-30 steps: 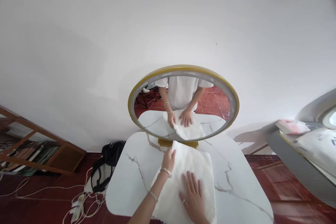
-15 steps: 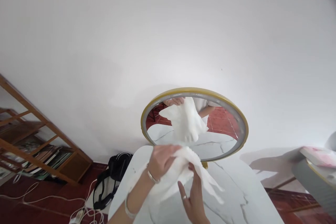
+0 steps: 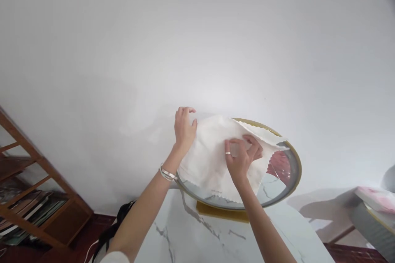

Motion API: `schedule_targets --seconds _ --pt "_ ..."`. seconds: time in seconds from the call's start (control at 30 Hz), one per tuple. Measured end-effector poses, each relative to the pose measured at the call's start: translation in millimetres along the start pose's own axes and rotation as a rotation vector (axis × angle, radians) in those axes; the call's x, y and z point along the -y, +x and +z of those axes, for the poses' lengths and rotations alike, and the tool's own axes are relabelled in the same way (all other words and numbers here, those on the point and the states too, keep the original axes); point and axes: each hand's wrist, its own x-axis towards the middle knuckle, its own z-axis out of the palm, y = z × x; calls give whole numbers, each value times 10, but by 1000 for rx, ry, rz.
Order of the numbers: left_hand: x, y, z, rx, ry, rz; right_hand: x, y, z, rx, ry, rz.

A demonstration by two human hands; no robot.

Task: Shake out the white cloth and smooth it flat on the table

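Observation:
A white cloth (image 3: 210, 152) with pinked, zigzag edges is spread over most of a round mirror (image 3: 296, 172) with a yellow-gold rim. Its upper right edge folds over toward the rim. My right hand (image 3: 242, 158), with a ring on it, lies against the middle of the cloth, thumb and forefinger tips together at its surface and the other fingers bent. At the upper left edge of the cloth is my left hand (image 3: 185, 129), fingers curved and thumb apart from them. Whether it touches the rim behind is hidden.
The mirror stands on a yellow base (image 3: 219, 210) on a white marble-patterned table (image 3: 191, 238), close to a white wall (image 3: 197, 41). A wooden shelf (image 3: 40, 164) holds books at left. A pink-and-white packet (image 3: 376, 198) sits on a grey cabinet (image 3: 367, 222) at right.
Both hands have moved up and forward from above the table to the mirror. The bunched cloth is now spread across the glass. My left hand has come off the cloth's middle to its edge.

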Motion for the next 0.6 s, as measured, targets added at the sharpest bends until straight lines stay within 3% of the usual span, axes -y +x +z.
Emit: schedule_targets --seconds 0.03,0.1,0.17,0.23,0.4,0.5,0.6 --pt "10 -70 56 -20 -65 43 -37 -19 28 -15 -27 -4" --pt "10 -200 118 46 -154 125 -109 -63 71 2 -80 -41" --pt "18 -287 133 155 -148 209 -148 -86 93 82 -115 -117" --pt "71 -337 135 170 -118 288 -142 -88 106 165 -144 -204" --pt "460 -565 175 -106 -148 374 -47 -200 205 282 -281 -350" --pt "771 -980 223 -217 -70 352 -94 -469 298 420 -249 -436" --pt "1016 -1650 314 -222 83 209 -269 -847 296 569 -74 -519"
